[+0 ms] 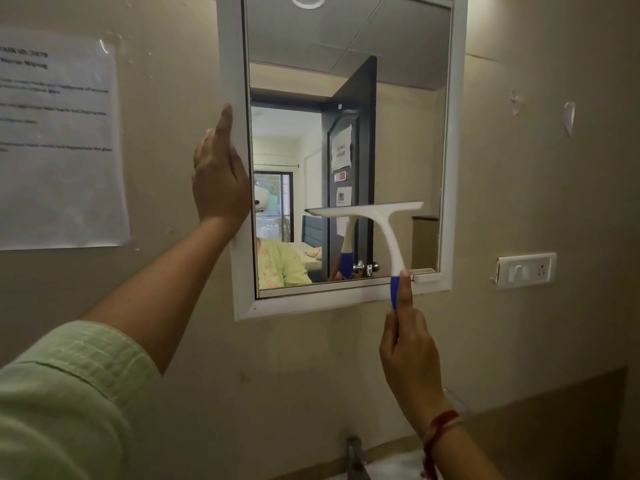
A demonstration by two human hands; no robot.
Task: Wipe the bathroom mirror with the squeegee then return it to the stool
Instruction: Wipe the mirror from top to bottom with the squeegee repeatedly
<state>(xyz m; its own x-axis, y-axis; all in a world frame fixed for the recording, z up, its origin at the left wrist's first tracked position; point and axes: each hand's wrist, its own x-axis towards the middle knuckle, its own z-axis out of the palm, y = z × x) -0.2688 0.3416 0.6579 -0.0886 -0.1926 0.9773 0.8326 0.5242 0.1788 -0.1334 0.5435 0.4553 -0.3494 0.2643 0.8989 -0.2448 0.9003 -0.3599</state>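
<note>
The mirror (398, 116) hangs on the beige wall in a white frame (231, 64). My left hand (218, 178) clasps the frame's left edge, thumb pointing up. My right hand (410, 355) is closed around the blue grip of a white squeegee (381, 223). Its blade lies level against the lower middle of the glass, and its reflection shows just behind it. The stool is out of view.
A printed paper sheet (59, 140) is taped to the wall on the left. A white switch plate (524, 271) sits right of the mirror. A metal tap (355, 455) rises at the bottom edge, with a brown ledge (554, 431) at lower right.
</note>
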